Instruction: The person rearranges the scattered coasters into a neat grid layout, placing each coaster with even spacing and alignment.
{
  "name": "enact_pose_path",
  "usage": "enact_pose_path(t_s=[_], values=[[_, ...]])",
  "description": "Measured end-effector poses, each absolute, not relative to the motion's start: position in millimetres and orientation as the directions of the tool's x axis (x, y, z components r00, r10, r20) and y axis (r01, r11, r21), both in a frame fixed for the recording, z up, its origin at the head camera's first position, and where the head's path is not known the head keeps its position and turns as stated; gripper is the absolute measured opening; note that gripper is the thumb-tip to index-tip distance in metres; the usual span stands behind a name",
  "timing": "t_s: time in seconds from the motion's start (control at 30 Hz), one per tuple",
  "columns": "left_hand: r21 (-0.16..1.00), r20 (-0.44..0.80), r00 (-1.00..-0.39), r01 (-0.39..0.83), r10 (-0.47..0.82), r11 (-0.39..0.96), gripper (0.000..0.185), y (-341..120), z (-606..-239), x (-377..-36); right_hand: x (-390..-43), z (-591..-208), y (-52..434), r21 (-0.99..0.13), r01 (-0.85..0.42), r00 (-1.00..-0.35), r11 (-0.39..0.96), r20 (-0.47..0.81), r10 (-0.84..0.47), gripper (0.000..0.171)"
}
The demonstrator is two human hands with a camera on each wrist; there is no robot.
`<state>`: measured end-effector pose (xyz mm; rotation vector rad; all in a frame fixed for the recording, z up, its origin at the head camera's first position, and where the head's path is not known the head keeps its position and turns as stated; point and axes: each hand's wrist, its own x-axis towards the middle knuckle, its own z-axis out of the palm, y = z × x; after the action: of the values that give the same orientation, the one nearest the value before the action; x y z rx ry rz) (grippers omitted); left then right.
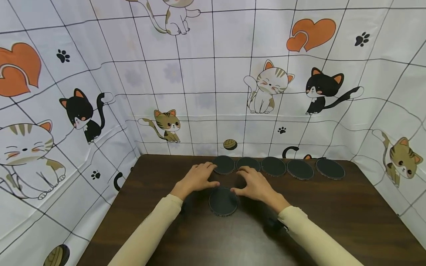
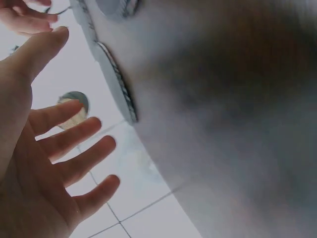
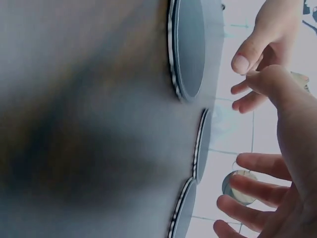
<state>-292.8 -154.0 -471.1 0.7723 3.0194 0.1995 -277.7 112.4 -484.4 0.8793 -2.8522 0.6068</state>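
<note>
A round black disc [image 1: 223,201] lies near the front centre of the dark brown table [image 1: 332,214]. Five more black discs stand in a row along the back edge, from the leftmost disc [image 1: 224,164] to the rightmost disc [image 1: 330,168]. My left hand [image 1: 198,177] and right hand [image 1: 252,183] hover just behind the front disc, fingers spread, thumbs by its far rim. Neither holds anything. The left wrist view shows the left hand [image 2: 54,163] open beside a disc's rim [image 2: 116,82]. The right wrist view shows the right hand's fingers [image 3: 257,191] loose near the front disc [image 3: 190,44].
A cat-print cloth [image 1: 213,92] walls the table at the back and on both sides. Bare table surface lies to the left and right of my arms. Cream sleeves cover both forearms.
</note>
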Motion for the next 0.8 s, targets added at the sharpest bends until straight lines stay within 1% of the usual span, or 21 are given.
enact_pose_path(t_s=[0.13, 0.33, 0.5, 0.57, 0.8], values=[[0.087, -0.018, -0.888, 0.457, 0.460, 0.885, 0.078, -156.9, -465.4, -320.8, -298.0, -477.5, 114.8, -0.325, -0.557, -0.831, 0.765, 0.205, -0.518, 0.077], [0.115, -0.049, -0.903, 0.419, 0.427, 0.901, 0.085, -155.8, -471.1, -346.3, -321.1, -481.2, 109.5, -0.318, -0.527, -0.849, 0.788, 0.171, -0.499, 0.079], [0.131, -0.086, -0.913, 0.386, 0.399, 0.913, 0.099, -156.3, -488.5, -352.3, -333.2, -491.8, 98.7, -0.325, -0.512, -0.858, 0.795, 0.151, -0.491, 0.085], [0.137, -0.088, -0.914, 0.383, 0.396, 0.914, 0.101, -156.8, -494.0, -353.1, -335.9, -494.7, 95.3, -0.332, -0.496, -0.867, 0.802, 0.148, -0.475, 0.087], [0.154, -0.069, -0.914, 0.386, 0.399, 0.910, 0.095, -158.6, -502.6, -357.6, -347.1, -505.6, 91.4, -0.309, -0.447, -0.894, 0.840, 0.134, -0.427, 0.094]])
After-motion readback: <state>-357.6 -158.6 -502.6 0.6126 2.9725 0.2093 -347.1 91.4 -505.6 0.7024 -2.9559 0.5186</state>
